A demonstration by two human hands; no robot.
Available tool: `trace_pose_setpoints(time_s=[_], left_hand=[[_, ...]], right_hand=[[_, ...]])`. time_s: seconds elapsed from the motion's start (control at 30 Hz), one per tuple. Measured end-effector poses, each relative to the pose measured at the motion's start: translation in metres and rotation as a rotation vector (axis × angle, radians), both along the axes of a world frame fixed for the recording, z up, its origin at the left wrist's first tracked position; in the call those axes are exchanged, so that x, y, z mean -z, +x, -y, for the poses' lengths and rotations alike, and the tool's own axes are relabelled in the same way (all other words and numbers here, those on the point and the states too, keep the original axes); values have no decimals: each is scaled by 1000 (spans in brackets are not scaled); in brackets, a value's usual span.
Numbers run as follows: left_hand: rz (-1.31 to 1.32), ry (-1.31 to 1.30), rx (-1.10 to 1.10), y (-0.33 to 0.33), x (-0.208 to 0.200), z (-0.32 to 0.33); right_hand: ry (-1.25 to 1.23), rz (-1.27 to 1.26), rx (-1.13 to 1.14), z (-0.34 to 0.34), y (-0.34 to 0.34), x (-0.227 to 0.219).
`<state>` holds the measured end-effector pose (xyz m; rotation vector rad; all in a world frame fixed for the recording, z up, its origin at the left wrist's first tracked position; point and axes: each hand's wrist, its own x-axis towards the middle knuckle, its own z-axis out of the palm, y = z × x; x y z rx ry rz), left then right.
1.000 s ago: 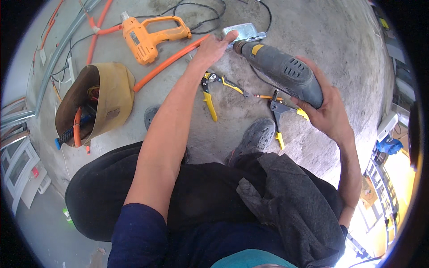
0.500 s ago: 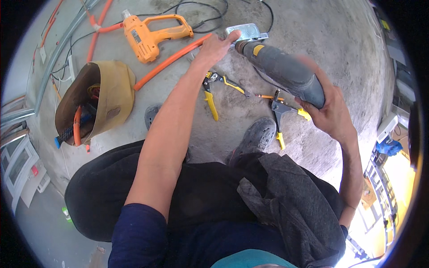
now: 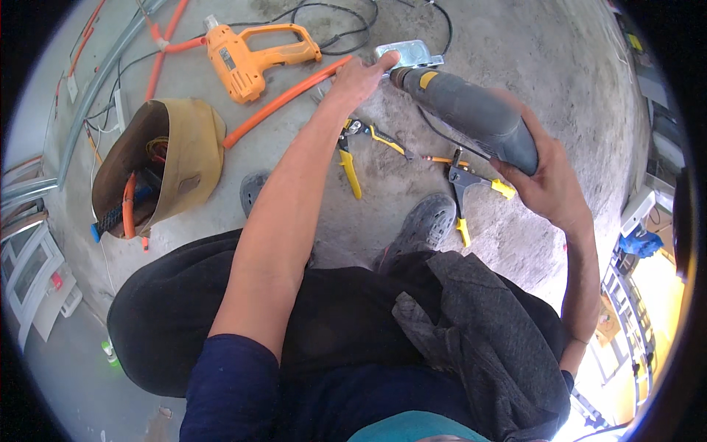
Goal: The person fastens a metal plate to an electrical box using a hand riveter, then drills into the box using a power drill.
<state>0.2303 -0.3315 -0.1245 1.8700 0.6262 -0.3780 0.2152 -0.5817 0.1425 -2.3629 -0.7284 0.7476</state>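
Note:
My right hand [image 3: 549,180] is wrapped round the rear of a dark grey corded drill [image 3: 471,110]. The drill lies nearly level, its front end pointing left at a shiny metal electrical box [image 3: 412,53]. My left hand [image 3: 359,82] grips the near left edge of that box, thumb on top; its other fingers are partly hidden. An orange conduit [image 3: 287,99] runs up to the back of this hand. The drill's nose is right beside the box's near edge, and whether a bit touches the metal cannot be made out.
An orange heat gun [image 3: 239,62] lies at the far left, near a black cable [image 3: 331,37]. Yellow-handled snips [image 3: 350,166] and a riveter-like hand tool [image 3: 460,180] lie between box and feet. A cardboard container [image 3: 195,158] with tools stands left.
The whole view has shifted very slightly. Both hands keep their holds on the box and the drill, with hardly any movement between them.

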Motion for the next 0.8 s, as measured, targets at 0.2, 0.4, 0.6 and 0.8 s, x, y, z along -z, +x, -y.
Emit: trace_pose_setpoints(time_s=[0.2,0.4,0.6,0.8], left_hand=[[17,-34,-22,0,1,-1],[43,-72,-22,0,13,-1],[-5,-79,17,-2,1,0],[18,-76,6,-5,-7,-5]], right_hand=[[43,10,10,-4,2,1],[33,60,-15,-4,3,3],[39,74,-6,-1,0,4],[66,55,-20,3,1,6]])
